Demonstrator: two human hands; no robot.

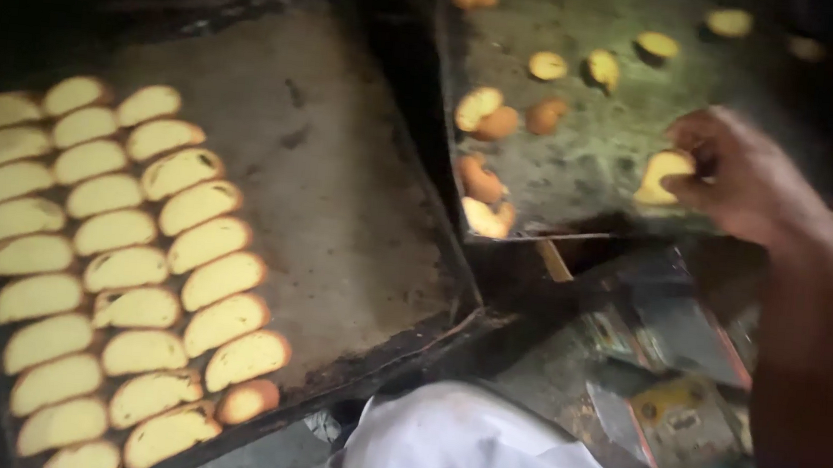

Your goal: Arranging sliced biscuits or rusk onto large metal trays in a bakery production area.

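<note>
**Rusk slice pinched over upper-right tray**

Big dark baking tray (340, 187) at frame left, rows of pale rusk slices (112, 268) packed along its left side. Second tray (585, 148) upper right, scattered slices (492, 115) loose on it. Right hand (733, 171) upper right, fingers closed around one slice (665, 175) just above that tray. White cloth (477, 455) bottom centre.

Right hand (733, 176) motion-blurred; its fingers partly cover one rusk slice (665, 173). Left tray (338, 207) rows cut off at bottom edge. Far tray (585, 148) corner lost in darkness.
</note>
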